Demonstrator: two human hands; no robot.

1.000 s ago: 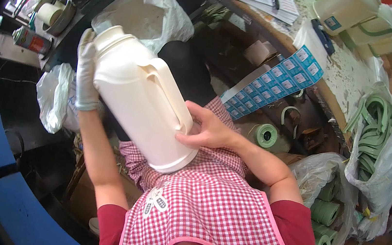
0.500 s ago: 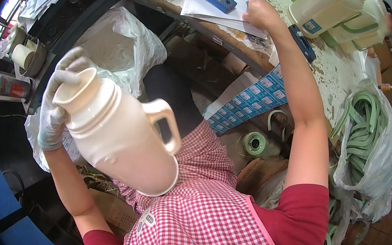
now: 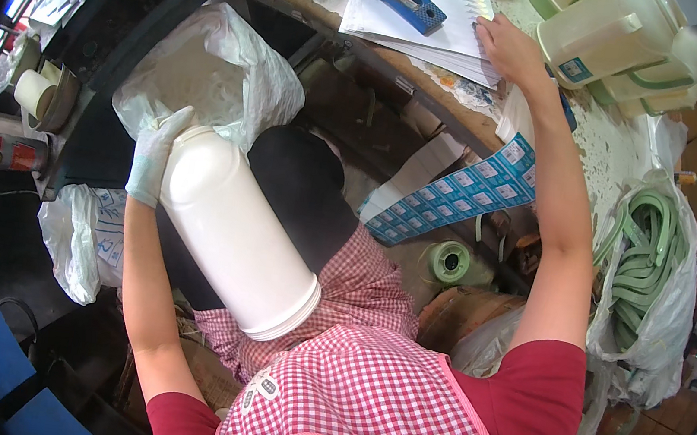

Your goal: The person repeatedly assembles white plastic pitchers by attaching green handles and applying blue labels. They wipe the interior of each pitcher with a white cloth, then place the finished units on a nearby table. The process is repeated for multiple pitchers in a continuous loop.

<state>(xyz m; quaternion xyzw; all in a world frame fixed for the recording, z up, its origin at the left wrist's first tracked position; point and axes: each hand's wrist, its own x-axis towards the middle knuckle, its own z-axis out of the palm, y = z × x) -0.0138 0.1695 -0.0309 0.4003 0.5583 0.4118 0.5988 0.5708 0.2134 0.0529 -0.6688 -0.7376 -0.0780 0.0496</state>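
White jug (image 3: 236, 225) slants across the checked apron (image 3: 359, 375) at the lap, its far end partly covered by the gloved left hand (image 3: 156, 155), clamped there with some fingers hidden. Right arm outstretched, the right hand (image 3: 512, 51) bends over the papers' (image 3: 456, 46) right edge on the desk (image 3: 605, 145); its grip I cannot tell.

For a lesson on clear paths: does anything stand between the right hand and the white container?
Yes: seen from above, the table's front edge and the dark-trousered knee lie between the right hand and the white container. Over them, nothing visible seems to block.
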